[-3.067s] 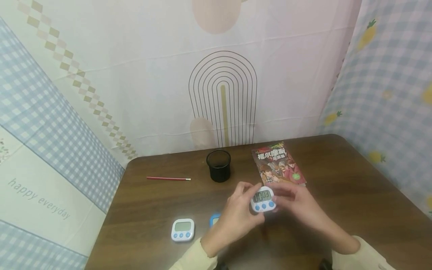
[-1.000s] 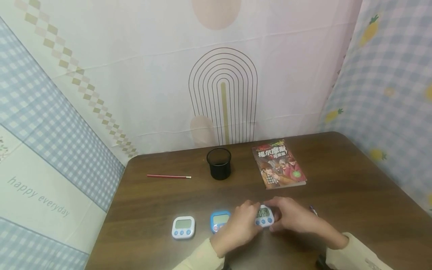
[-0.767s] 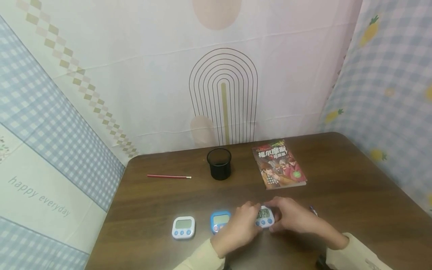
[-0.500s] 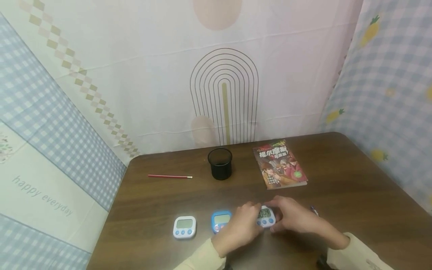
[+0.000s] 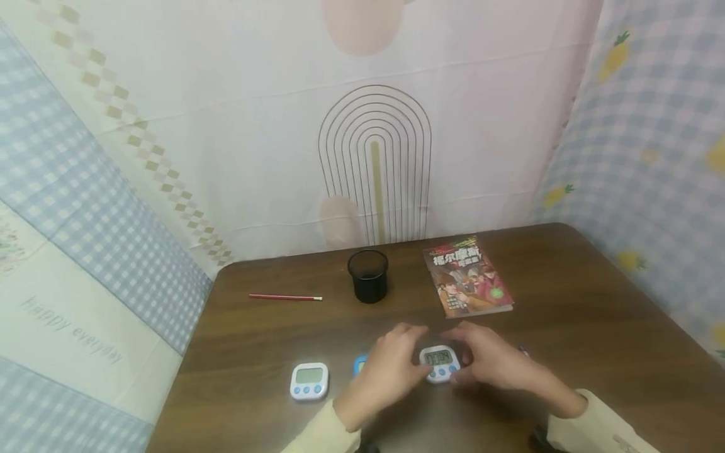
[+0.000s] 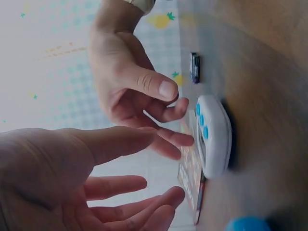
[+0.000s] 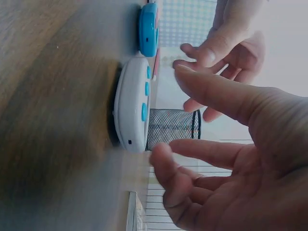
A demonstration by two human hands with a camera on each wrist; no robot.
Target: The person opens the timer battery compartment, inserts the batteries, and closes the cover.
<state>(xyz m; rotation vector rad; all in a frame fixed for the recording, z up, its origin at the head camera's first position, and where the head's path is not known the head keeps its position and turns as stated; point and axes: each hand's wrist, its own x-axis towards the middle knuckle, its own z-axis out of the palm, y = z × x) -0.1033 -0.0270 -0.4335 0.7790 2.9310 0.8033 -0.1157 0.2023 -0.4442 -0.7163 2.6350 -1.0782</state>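
Note:
A white kitchen timer (image 5: 438,365) with blue buttons and digits on its screen lies face up on the table between the hands. My left hand (image 5: 389,366) hovers at its left side, fingers and thumb parted. On the other side, my right hand (image 5: 491,357) is close to its edge, fingers loosely bent. Both wrist views show the timer (image 6: 216,137) resting on the wood with the fingers clear of it. Partly hidden behind the left hand is a blue timer (image 5: 359,365). Farther left lies another white timer (image 5: 309,381), its screen blank.
Beyond the hands stand a black mesh pen cup (image 5: 369,283) and a comic-style book (image 5: 467,277) lying flat. A red pencil (image 5: 285,297) lies at the back left. Small dark cylinders, like batteries (image 6: 194,68), lie right of the right hand. Patterned cloth (image 5: 272,126) hangs behind the table.
The white timer, held up in both hands at first, came down to the table, its reading going from 3 to 4. Both hands have let go; the left has drawn back leftward.

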